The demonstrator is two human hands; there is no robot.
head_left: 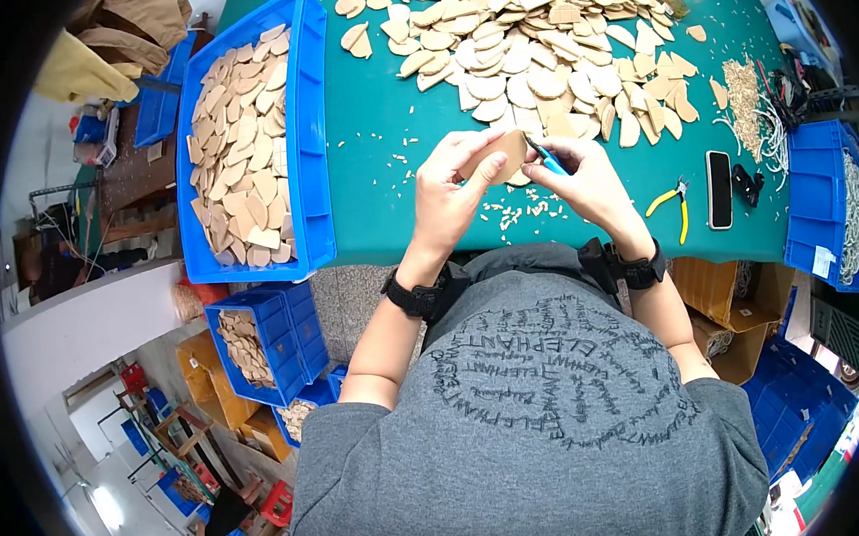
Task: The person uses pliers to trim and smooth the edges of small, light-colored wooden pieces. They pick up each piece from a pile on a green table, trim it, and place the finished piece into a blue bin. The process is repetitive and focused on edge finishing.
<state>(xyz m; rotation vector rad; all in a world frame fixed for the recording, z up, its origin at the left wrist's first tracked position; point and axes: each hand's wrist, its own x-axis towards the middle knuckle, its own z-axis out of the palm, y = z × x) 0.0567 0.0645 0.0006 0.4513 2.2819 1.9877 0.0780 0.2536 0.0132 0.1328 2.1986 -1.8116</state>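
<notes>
My left hand [445,186] is closed round a flat tan half-round piece [508,152] that looks like cardboard, thumb on its near face. In my right hand [587,183] is a small pair of nippers [549,161] with blue handles, and its dark jaws meet the piece's right edge. Whether the jaws are apart cannot be made out. Small tan scraps [528,209] lie on the green table just below my hands. Beyond them spreads a large heap of similar rounded pieces [535,53].
A blue crate [310,129] full of tan pieces stands at the left. To the right lie yellow-handled pliers [682,192], a phone [719,190], a pile of shavings [746,96] and a blue bin [810,194] with pale cord. Another person [220,521] is at the lower left.
</notes>
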